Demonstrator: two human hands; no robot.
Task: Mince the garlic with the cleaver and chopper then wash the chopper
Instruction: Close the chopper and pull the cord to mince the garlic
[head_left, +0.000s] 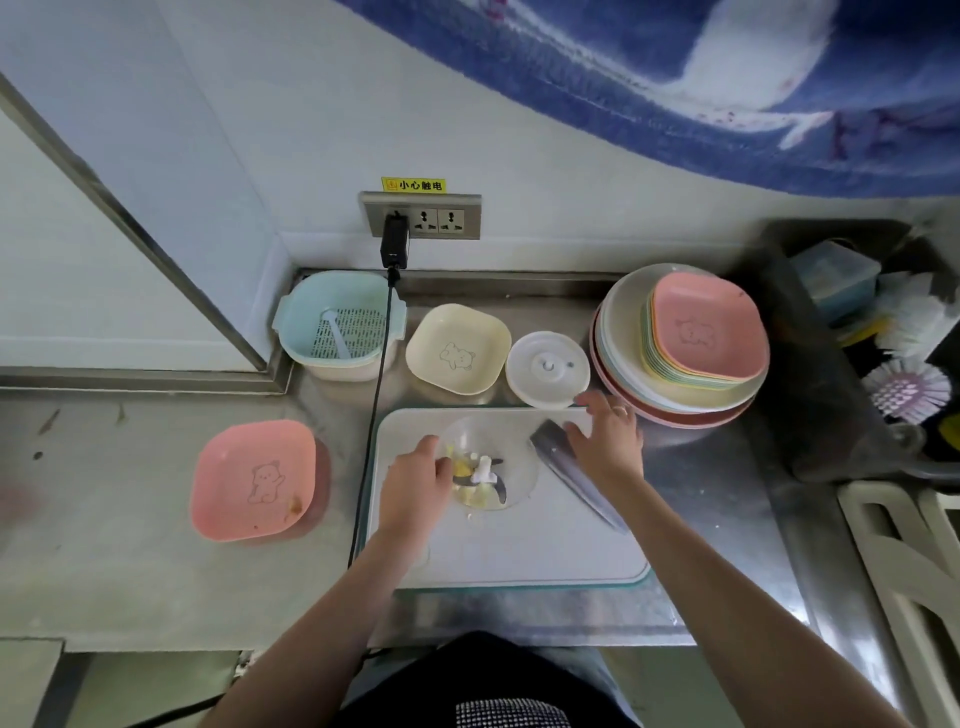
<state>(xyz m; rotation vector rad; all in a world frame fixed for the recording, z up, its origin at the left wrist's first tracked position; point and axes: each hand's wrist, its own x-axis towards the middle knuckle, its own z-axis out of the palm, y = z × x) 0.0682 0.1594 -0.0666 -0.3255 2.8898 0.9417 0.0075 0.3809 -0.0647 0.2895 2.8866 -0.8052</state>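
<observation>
Our left hand (415, 480) pinches garlic (460, 467) at the chopper bowl (491, 462). Our right hand (605, 436), fingers spread and empty, reaches over the cleaver (574, 475).

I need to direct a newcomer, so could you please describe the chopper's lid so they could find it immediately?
Start at the white cutting board. Just behind its far edge sits the chopper lid, between the cream bear dish and the plate stack. It alone is round, translucent white and knobbed.

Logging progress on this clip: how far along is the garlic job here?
Done: cleaver lies on the board; garlic pieces sit in the chopper bowl. In hand: left hand at the garlic, right hand reaching toward the lid. Left: closing, chopping, washing.
</observation>
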